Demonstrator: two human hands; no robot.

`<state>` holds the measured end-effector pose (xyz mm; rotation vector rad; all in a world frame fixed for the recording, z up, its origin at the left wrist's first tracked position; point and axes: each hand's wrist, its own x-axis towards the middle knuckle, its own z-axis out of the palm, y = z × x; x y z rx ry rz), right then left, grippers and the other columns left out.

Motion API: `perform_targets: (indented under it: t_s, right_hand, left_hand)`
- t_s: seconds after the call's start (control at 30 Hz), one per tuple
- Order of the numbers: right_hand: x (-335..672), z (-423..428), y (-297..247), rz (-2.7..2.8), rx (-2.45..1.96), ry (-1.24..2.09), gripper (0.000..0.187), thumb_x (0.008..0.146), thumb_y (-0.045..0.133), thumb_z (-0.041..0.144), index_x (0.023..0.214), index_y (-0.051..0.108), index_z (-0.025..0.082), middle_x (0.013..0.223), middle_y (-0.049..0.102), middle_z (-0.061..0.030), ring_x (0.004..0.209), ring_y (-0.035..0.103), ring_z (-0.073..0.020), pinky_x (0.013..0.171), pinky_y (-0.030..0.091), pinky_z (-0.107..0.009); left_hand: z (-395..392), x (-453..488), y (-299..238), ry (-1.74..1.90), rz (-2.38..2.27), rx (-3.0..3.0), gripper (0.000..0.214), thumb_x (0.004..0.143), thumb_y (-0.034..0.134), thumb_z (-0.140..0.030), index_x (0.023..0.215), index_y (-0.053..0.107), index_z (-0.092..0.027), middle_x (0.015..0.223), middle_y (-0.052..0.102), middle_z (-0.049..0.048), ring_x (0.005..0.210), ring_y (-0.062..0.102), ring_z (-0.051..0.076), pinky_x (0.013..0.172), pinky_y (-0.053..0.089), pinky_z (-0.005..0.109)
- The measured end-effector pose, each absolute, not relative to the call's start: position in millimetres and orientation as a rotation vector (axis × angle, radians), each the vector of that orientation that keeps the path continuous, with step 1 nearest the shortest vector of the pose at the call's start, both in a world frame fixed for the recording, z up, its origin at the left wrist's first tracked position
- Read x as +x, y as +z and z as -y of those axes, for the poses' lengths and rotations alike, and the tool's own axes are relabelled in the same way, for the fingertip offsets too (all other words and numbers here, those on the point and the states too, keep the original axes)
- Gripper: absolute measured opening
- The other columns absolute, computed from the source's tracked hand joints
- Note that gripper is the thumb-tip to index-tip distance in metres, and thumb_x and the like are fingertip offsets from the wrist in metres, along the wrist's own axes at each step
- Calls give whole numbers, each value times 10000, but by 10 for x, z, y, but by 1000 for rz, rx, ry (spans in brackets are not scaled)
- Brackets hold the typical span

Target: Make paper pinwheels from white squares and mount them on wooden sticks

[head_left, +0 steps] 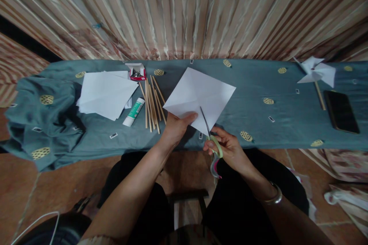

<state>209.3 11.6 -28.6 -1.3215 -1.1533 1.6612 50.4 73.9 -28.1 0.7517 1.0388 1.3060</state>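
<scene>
A square sheet of white paper (201, 88), creased across its middle, is held up with one corner toward me. My left hand (177, 126) is closed on its near left edge, thumb on top and the other fingers hidden beneath. My right hand (227, 145) has its fingers in the green handles of a pair of scissors (216, 146). One blade lies over the sheet, running in from the near corner toward the centre; the other blade is out of sight, apparently under the paper.
Left on the cloth-covered table (264, 122) lie stacked white paper (106, 92), a glue stick (133, 112), several wooden sticks (151, 103) and a small red-and-white box (136, 72) of metal pieces. At right are a paper pinwheel (314, 71) and a phone (341, 111). A curtain (184, 15) hangs behind.
</scene>
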Motion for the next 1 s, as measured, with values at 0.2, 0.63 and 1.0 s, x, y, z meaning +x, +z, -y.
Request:
perform_targets:
  t_s: [0.2, 0.63, 1.0]
  right_hand:
    - [2095, -120, -268, 1143, -1312, 1673, 474, 690, 784, 514, 1010, 630, 202, 606, 640, 26, 475, 555, -96, 476, 450, -214]
    - [2082, -123, -269, 1091, -1322, 1686, 473, 661, 808, 503, 981, 636, 200, 561, 635, 38, 443, 545, -90, 455, 443, -205]
    - [2093, -121, -279, 1136, -1286, 1667, 408, 701, 774, 518, 916, 609, 213, 582, 631, 37, 454, 546, -95, 456, 451, -218]
  left_hand:
    - [-738, 515, -255, 1303, -1047, 739, 506, 551, 784, -202, 1036, 648, -152, 881, 719, 54, 823, 648, 203, 814, 520, 358]
    - [-731, 519, -255, 1289, -1061, 744, 510, 561, 781, -207, 1048, 648, -138, 912, 725, 73, 840, 655, 211, 832, 518, 371]
    - [-734, 524, -267, 1294, -1065, 753, 476, 561, 781, -212, 1016, 659, -141, 910, 726, 66, 825, 646, 196, 812, 513, 345]
